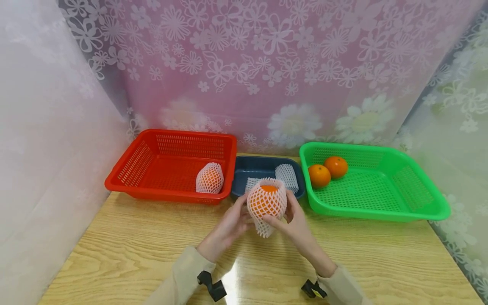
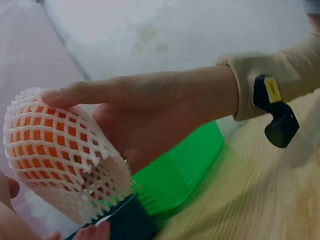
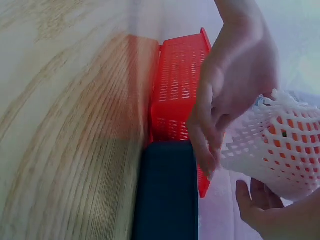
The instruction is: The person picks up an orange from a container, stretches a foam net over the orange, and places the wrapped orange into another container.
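In front of me, both hands hold an orange (image 1: 269, 189) inside a white foam fruit net (image 1: 263, 207). Bare orange peel shows through the net's upper opening, and its loose tail hangs below. My right hand (image 1: 295, 224) grips the right side, its thumb across the front. My left hand (image 1: 233, 221) cups the left side, its fingers at the net's tail in the right wrist view, partly hidden. Behind the fruit, a dark blue tray (image 1: 253, 162) bears more foam nets (image 1: 286, 176).
At the left stands a red basket (image 1: 171, 195) holding one netted orange (image 1: 210, 178). A green basket (image 1: 373, 212) at the right has two bare oranges (image 1: 319, 176) in its left end. Everything stands on a wooden table (image 1: 133, 237) before a flowered curtain (image 1: 267, 63).
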